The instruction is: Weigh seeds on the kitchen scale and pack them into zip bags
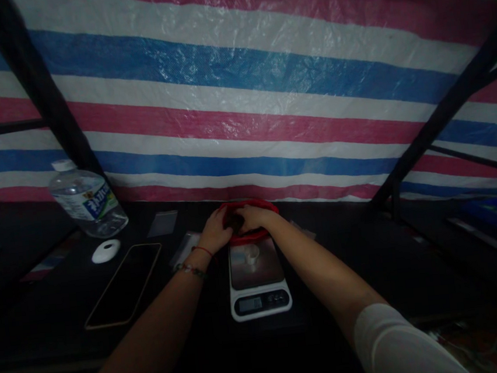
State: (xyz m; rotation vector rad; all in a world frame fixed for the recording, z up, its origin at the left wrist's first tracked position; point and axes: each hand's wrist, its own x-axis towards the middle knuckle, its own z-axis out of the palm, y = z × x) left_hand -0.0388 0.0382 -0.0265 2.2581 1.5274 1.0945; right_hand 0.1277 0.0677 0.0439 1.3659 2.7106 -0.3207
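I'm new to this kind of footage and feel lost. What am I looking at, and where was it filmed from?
There's no machine: a camera worn on a person's head looks forward and down. Their bare left hand and bare right hand meet at a rounded red container; whether they hold anything is unclear. Nearer us on the black tabletop sits a white digital scale, bearing a small pale round object. Leftward are a dark-screened phone, a white rounded object and a clear plastic bottle. Behind hangs striped plastic sheeting.
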